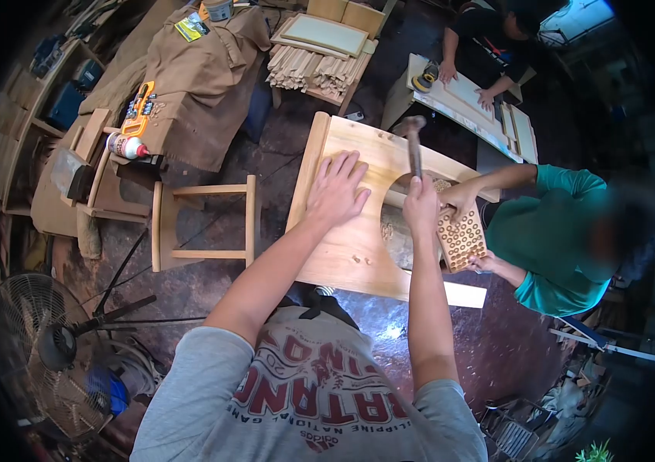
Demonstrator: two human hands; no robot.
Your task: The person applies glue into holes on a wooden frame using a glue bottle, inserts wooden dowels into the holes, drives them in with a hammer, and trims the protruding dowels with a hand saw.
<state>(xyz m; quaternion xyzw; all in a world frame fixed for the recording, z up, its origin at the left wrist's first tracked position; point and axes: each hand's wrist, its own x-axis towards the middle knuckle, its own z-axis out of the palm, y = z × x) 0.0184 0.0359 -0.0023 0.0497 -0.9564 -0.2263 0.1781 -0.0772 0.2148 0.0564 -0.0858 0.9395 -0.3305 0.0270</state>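
My left hand lies flat, fingers spread, on a pale wooden panel with a curved cut-out on its right side. My right hand is wrapped round the handle of a hammer, its head raised over the far part of the wooden piece. A few small dark marks show on the panel's surface. Just right of my right hand, a person in a teal shirt holds a wooden block covered with rows of small round rings or holes.
A small wooden stool frame and a fan stand to the left. A cloth-covered table carries a glue bottle and an orange case. Stacked wood strips lie beyond. Another person works at a bench on the far right.
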